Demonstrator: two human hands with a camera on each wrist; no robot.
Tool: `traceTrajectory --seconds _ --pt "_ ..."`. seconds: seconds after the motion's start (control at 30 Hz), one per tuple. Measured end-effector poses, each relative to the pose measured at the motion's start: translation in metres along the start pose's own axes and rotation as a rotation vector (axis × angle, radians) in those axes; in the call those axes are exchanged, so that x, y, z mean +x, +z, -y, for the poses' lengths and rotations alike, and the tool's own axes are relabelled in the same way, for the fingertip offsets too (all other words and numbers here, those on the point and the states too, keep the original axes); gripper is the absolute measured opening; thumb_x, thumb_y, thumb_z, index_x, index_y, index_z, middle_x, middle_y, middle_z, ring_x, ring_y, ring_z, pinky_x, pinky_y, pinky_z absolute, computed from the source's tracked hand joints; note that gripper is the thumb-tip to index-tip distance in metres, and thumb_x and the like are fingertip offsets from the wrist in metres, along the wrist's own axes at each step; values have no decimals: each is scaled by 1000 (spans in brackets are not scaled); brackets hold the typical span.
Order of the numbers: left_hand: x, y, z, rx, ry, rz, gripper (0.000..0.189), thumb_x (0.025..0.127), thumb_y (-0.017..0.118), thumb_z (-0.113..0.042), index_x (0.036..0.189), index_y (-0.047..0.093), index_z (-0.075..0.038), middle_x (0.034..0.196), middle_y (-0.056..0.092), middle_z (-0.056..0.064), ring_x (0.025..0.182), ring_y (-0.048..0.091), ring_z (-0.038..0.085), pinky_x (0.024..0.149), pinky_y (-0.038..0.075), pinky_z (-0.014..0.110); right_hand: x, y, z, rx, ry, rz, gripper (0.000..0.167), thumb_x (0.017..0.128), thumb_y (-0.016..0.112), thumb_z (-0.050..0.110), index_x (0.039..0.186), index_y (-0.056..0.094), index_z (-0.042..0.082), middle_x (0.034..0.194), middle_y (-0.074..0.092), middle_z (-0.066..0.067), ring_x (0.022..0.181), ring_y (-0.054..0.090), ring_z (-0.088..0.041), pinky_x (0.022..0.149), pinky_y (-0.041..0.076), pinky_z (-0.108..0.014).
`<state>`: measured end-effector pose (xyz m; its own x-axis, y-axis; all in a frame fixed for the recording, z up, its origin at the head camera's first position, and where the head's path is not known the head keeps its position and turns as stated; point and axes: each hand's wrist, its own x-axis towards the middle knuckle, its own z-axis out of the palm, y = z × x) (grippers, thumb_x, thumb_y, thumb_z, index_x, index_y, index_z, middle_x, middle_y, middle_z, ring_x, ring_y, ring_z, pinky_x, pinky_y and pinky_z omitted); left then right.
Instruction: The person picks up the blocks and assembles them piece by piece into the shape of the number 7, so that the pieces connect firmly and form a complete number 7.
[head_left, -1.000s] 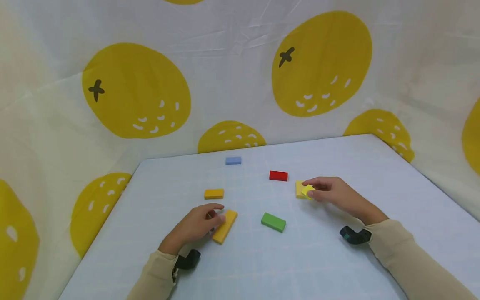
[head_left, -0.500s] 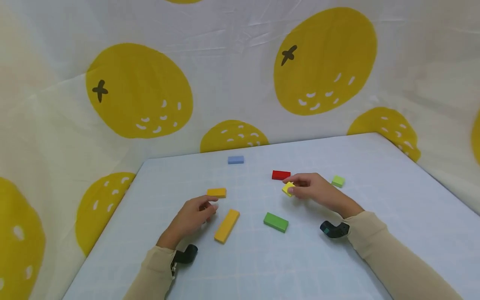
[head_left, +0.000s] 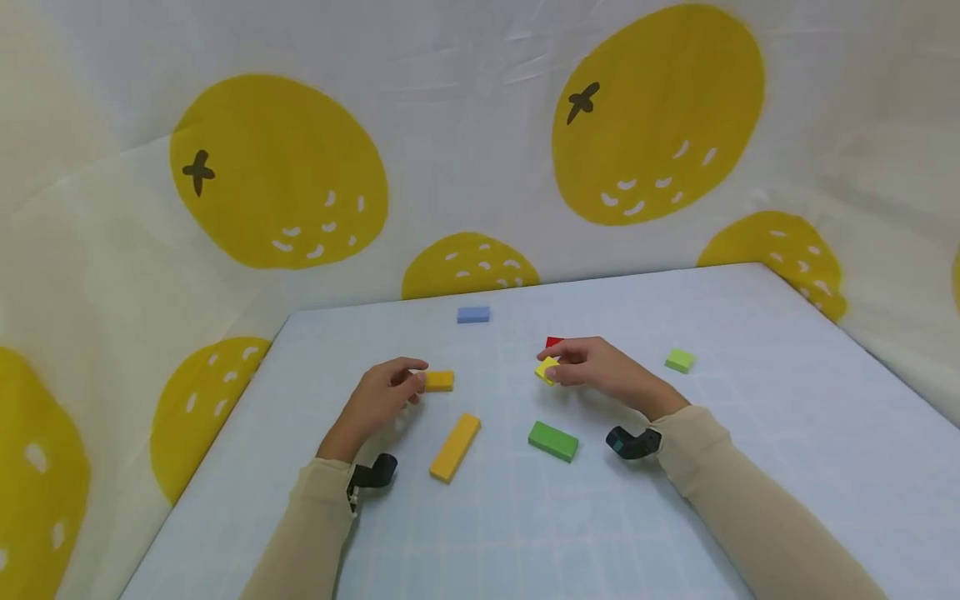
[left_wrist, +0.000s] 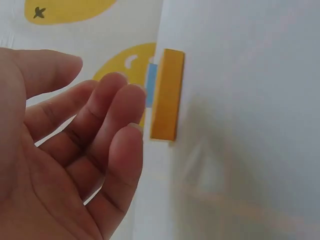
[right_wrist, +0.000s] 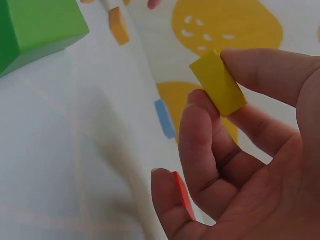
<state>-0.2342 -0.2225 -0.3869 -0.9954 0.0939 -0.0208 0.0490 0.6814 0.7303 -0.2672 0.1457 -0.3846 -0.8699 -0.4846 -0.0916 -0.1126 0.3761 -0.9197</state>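
My right hand pinches a small yellow block between thumb and fingers, lifted off the table. Behind that hand lies a red block, mostly covered in the head view. My left hand hovers left of a short orange block, fingers loosely bent around nothing. In the left wrist view a gap separates those fingertips from the orange block. Closer to me, a longer yellow-orange block lies slanted, with a green block to its right.
A blue block lies near the table's back edge. Off to the right is a small light green block. A fabric sheet with yellow fruit prints rises behind the white table.
The right hand has carried the yellow block leftward to in front of the red one, uncovering the light green block. The left hand has moved forward, from the long block to the short orange one.
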Motion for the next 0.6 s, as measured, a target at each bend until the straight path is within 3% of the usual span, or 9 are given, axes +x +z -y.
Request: traceTrajectory --seconds 0.17,0.3,0.43,0.6 --pt "7 -6 -3 5 20 12 36 102 58 -32 134 63 -15 97 68 2 87 64 19 77 53 32 13 8 1 -6 22 40 48 91 73 38 133 65 15 98 67 -9 94 62 -26 87 49 -37" --pt "9 -6 -4 -16 34 11 36 102 58 -30 133 63 -14 98 69 3 88 63 21 78 52 33 15 11 4 -9 47 48 45 92 73 34 132 67 16 102 68 -6 93 62 -24 85 48 -36" --pt "12 -3 -3 -27 16 13 35 102 58 -30 133 63 -14 99 69 3 90 63 21 78 53 32 16 12 8 -5 32 49 43 93 71 29 133 66 14 107 69 -4 96 65 -24 87 49 -37" --pt "14 -2 -4 -40 -1 -7 34 102 58 -28 133 63 -14 100 69 2 89 64 21 78 54 32 21 13 11 -3 27 40 44 92 72 30 132 66 13 100 68 -6 91 62 -24 83 49 -36"
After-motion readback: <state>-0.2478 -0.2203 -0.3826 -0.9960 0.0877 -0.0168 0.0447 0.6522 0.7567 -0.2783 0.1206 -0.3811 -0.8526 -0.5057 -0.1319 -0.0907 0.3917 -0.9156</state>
